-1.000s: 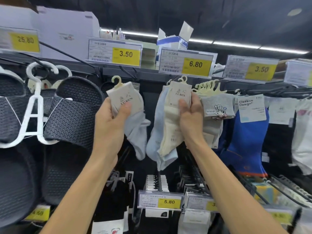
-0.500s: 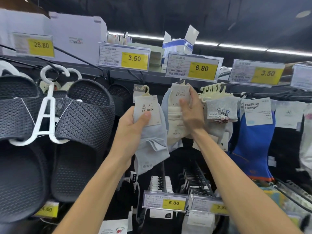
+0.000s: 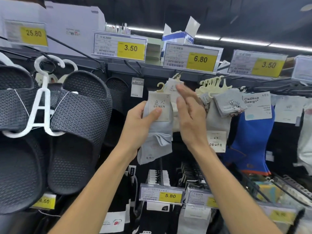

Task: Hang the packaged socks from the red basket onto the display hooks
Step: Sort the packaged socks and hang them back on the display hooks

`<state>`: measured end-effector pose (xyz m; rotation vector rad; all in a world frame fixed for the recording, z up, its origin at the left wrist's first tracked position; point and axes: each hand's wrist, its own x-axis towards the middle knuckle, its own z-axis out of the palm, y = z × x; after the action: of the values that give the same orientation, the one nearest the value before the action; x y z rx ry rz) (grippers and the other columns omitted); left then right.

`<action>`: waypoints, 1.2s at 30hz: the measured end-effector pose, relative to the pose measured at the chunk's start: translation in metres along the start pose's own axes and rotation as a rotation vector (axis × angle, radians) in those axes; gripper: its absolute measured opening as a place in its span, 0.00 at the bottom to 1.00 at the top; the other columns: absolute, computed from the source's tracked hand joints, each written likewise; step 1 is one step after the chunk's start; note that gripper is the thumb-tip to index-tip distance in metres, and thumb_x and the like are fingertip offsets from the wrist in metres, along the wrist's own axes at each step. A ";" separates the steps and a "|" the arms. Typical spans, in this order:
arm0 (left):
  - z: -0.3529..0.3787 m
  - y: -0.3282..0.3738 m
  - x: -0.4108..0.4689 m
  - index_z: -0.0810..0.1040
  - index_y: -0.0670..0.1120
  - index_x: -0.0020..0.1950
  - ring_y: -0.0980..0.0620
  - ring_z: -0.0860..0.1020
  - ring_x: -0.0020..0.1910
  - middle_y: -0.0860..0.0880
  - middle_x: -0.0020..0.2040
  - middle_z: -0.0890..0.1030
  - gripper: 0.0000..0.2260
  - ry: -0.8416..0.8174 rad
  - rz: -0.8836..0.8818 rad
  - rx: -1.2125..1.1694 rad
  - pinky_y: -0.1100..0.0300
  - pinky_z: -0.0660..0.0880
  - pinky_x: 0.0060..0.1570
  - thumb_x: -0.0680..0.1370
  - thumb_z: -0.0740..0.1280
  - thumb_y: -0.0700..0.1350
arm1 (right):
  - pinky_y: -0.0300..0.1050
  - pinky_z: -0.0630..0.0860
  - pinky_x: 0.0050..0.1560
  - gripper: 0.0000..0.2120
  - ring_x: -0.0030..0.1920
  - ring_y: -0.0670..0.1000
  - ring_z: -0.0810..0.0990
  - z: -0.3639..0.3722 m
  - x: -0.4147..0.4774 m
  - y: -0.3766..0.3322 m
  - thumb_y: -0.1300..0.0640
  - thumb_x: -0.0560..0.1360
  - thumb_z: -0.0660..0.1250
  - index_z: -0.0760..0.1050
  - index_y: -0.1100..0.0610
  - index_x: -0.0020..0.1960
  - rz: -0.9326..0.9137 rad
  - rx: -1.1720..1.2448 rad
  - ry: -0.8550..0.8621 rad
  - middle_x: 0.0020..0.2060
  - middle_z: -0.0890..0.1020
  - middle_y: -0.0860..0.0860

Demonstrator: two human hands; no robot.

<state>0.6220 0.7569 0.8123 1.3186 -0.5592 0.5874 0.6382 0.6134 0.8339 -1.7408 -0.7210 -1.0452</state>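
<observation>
My left hand (image 3: 141,123) grips a light blue pair of packaged socks (image 3: 157,132) by its cream LUREN card, thumb on the front, small cream hanger hook at the top. The pack is raised just below and left of the hook under the 6.80 price tag (image 3: 191,57). A cream LUREN sock pack (image 3: 173,88) hangs on that hook. My right hand (image 3: 190,115) is in front of the hung pack, fingers straight and spread, holding nothing. The red basket is out of view.
Black slippers (image 3: 81,125) on white hangers fill the left. Grey cartoon socks (image 3: 228,103) and blue socks (image 3: 253,144) hang to the right. Lower hooks with price tags such as the 5.80 tag (image 3: 161,194) jut out below my arms.
My left hand carried the blue sock pack right and up toward the 6.80 hook. My right hand let go of the hung cream pack and opened.
</observation>
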 end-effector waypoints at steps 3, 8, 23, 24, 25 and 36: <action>0.007 -0.003 0.001 0.82 0.49 0.55 0.52 0.86 0.47 0.49 0.48 0.87 0.05 -0.023 0.010 0.026 0.64 0.80 0.42 0.81 0.68 0.43 | 0.34 0.76 0.53 0.17 0.53 0.38 0.80 -0.001 -0.010 -0.006 0.56 0.80 0.65 0.74 0.46 0.67 0.054 0.210 -0.051 0.52 0.81 0.42; 0.015 -0.014 0.000 0.75 0.53 0.57 0.58 0.84 0.41 0.53 0.46 0.85 0.07 0.094 -0.034 0.087 0.64 0.78 0.38 0.81 0.66 0.44 | 0.30 0.73 0.41 0.16 0.40 0.34 0.77 -0.007 0.019 0.009 0.65 0.81 0.60 0.74 0.49 0.63 0.206 0.201 0.249 0.47 0.78 0.43; 0.044 -0.032 -0.031 0.71 0.54 0.66 0.65 0.74 0.61 0.58 0.61 0.77 0.14 0.049 -0.073 0.439 0.70 0.69 0.57 0.80 0.66 0.49 | 0.38 0.63 0.72 0.19 0.71 0.50 0.71 -0.015 0.069 0.024 0.64 0.82 0.56 0.69 0.60 0.73 0.136 -0.116 0.152 0.69 0.76 0.54; 0.046 -0.032 -0.036 0.71 0.53 0.66 0.64 0.75 0.60 0.59 0.60 0.77 0.14 0.045 -0.060 0.501 0.68 0.70 0.57 0.80 0.65 0.50 | 0.36 0.62 0.70 0.20 0.71 0.50 0.71 -0.017 0.069 0.022 0.65 0.82 0.56 0.69 0.59 0.73 0.139 -0.126 0.128 0.69 0.76 0.54; 0.047 -0.034 -0.041 0.71 0.54 0.66 0.60 0.76 0.60 0.60 0.59 0.77 0.14 0.037 -0.023 0.613 0.63 0.72 0.57 0.80 0.64 0.50 | 0.35 0.62 0.69 0.21 0.70 0.50 0.72 -0.019 0.068 0.020 0.65 0.82 0.55 0.69 0.58 0.74 0.143 -0.148 0.097 0.68 0.76 0.54; 0.052 -0.048 -0.084 0.76 0.52 0.46 0.46 0.79 0.42 0.54 0.40 0.80 0.12 0.004 0.015 1.364 0.54 0.67 0.35 0.82 0.58 0.54 | 0.49 0.71 0.64 0.29 0.65 0.57 0.75 -0.020 0.066 -0.002 0.67 0.80 0.53 0.60 0.51 0.79 0.244 -0.325 -0.228 0.65 0.77 0.56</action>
<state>0.5911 0.6922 0.7290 2.5759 -0.0899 1.0499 0.6601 0.5963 0.8971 -2.1930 -0.4773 -0.8375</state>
